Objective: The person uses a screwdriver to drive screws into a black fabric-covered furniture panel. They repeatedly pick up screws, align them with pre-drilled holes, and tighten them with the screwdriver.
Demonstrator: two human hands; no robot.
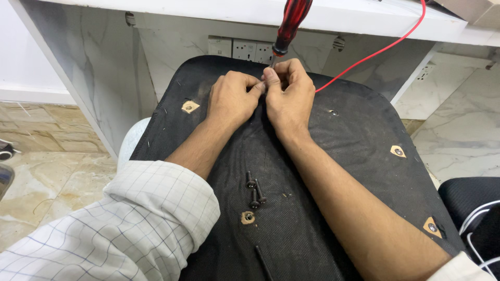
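Black seat underside (333,156), both hands (263,96) hiding screwdriver (289,26) tip, loose screws (255,190)

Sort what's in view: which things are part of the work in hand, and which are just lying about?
In use:
left hand and right hand, pinching at the tip
red-handled screwdriver
black seat base
loose black screws

Lying about:
red cable
wall sockets
white cables
black chair

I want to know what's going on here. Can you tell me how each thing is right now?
Screwdriver: upright, tip hidden between both hands.
Left hand: closed around the tip.
Right hand: closed around the shaft.
Seat board: lying flat, dusty.
Loose screws: out, lying on the board.
Red wire: hanging slack.
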